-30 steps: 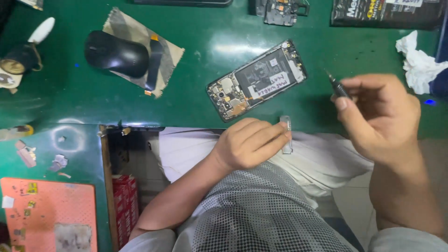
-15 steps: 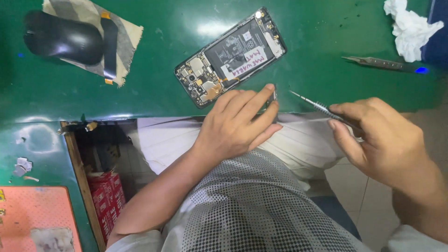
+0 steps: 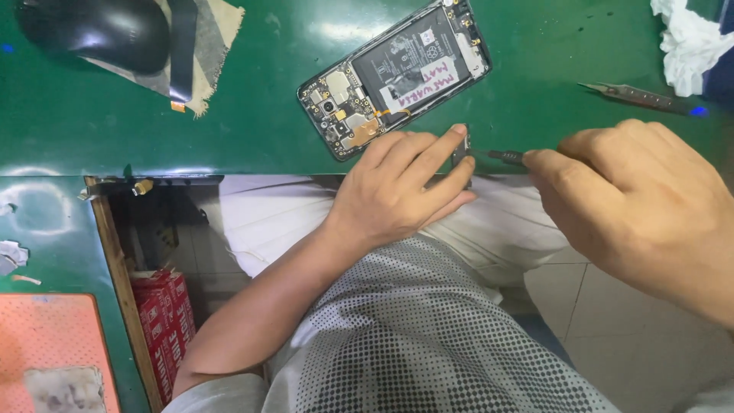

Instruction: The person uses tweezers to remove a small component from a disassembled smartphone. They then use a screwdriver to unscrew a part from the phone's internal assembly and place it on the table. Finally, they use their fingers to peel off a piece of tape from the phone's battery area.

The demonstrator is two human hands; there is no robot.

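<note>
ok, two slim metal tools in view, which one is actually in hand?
The dark-tipped tool gripped in the right hand, its tip at the small part pinched by the left hand. The other tool lies untouched on the green table near the white tissue.

Left hand (image 3: pixel 405 191) pinches small part (image 3: pixel 462 150); right hand (image 3: pixel 634 195) holds tool (image 3: pixel 505 157), probably tweezers.

Opened phone (image 3: pixel 397 76) flat on worktop (image 3: pixel 252 130), centre. Left hand (image 3: pixel 397 191) at the near edge just in front of it, pinning a small part (image 3: pixel 462 153). Right hand (image 3: pixel 634 199) to its right, tool tip (image 3: pixel 505 157) at that part. Mouse (image 3: pixel 95 34) on cloth (image 3: pixel 206 46) far left; tweezers (image 3: pixel 631 95) and crumpled tissue (image 3: pixel 688 46) far right.
</note>
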